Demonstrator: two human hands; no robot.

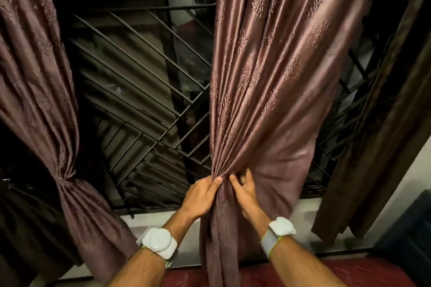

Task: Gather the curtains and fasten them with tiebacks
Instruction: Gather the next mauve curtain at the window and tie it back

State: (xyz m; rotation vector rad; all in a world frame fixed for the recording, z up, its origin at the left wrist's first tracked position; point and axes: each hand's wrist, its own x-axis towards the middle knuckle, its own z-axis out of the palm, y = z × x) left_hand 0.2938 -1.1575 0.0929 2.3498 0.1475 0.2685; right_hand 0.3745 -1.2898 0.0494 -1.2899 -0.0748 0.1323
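Mauve satin with an embossed floral pattern, the right curtain [263,81] hangs with its long axis vertical, its pleats narrowing downward to a bunch between the two hands. The left hand [200,195] pinches the gathered folds with thumb and curled fingers, while the right hand [245,191], just beside it, curls its fingers into the looser fabric. Well left of the hands, the left curtain [39,90] is cinched by a tieback [66,181] of matching cloth, and a black metal window grille [144,90] with diagonal bars stands behind.

bare forearms, a white round-faced band [160,243] on each wrist, green-edged straps
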